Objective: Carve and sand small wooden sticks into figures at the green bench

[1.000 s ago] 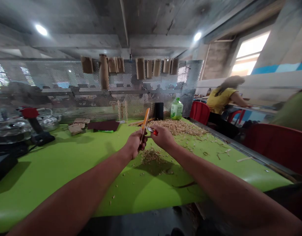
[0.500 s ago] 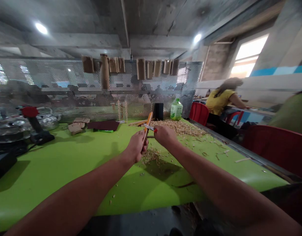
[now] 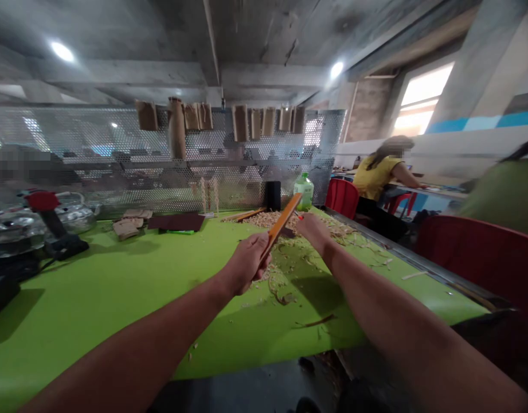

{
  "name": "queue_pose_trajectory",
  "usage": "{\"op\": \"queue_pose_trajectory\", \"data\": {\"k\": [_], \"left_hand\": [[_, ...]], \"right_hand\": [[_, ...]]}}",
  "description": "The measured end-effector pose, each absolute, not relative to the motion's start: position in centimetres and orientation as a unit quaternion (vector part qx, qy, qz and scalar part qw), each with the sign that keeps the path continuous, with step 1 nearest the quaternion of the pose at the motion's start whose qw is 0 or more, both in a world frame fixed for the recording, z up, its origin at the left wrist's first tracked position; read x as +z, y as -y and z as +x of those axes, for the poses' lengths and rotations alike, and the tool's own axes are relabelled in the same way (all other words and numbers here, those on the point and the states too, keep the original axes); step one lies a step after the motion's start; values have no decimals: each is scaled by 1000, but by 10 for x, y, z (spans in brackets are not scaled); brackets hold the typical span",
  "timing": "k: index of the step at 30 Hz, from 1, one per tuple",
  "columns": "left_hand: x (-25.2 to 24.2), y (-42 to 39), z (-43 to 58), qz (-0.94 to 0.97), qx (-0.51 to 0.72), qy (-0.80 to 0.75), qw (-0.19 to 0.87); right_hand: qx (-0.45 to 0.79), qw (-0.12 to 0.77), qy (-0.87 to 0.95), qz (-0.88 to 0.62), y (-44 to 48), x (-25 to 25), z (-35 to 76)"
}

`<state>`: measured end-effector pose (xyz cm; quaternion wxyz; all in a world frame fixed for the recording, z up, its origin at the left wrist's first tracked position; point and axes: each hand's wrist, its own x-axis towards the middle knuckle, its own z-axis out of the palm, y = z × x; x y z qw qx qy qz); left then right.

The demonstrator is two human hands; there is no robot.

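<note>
1. Left hand (image 3: 245,264) — closed around the lower end of a flat orange wooden strip (image 3: 281,225), tilted upward above the table.
2. Right hand (image 3: 314,229) — closed on a small red tool (image 3: 300,217), mostly hidden, near the strip.
3. Wood shavings (image 3: 285,269) — scattered beneath, on a green table (image 3: 96,298).
4. Plastic bottle (image 3: 304,193) — green cap, label too small to read.

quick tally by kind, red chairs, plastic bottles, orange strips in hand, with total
red plastic chairs: 3
green plastic bottle: 1
orange wooden strip: 1
total: 5
</note>
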<state>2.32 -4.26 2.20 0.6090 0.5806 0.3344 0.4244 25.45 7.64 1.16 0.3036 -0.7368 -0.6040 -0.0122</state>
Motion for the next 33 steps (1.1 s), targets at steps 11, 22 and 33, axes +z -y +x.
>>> {"op": "queue_pose_trajectory", "data": {"k": [11, 22, 33], "left_hand": [[9, 3, 14, 555, 487, -374, 561], [11, 5, 12, 534, 485, -373, 584], [19, 29, 19, 554, 427, -379, 606]], "right_hand": [[-23, 271, 721, -638, -41, 4, 171], [-103, 190, 762, -610, -25, 9, 163], [-101, 196, 679, -701, -47, 18, 196]]}}
